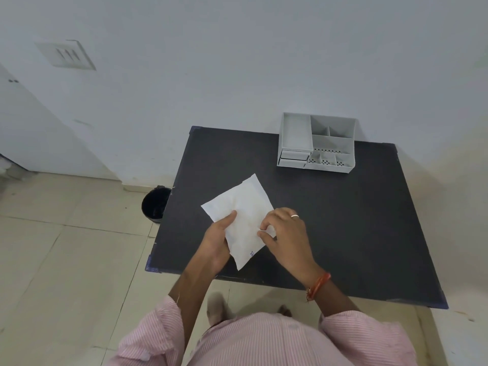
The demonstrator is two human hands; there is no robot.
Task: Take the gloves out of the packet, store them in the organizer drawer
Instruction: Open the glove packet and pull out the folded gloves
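Note:
A flat white packet (241,207) lies tilted over the near left part of the black table (343,220). My left hand (217,240) holds its left edge, thumb on top. My right hand (286,231), with a ring on one finger, pinches the packet's right edge between fingertips. No gloves show outside the packet. The grey organizer (317,143) stands at the table's far edge against the wall, with two small drawers (293,158) at its front left, both pushed in.
A black bin (155,204) stands on the tiled floor just left of the table. The white wall rises right behind the organizer. A switch plate (66,54) sits on the wall at the upper left.

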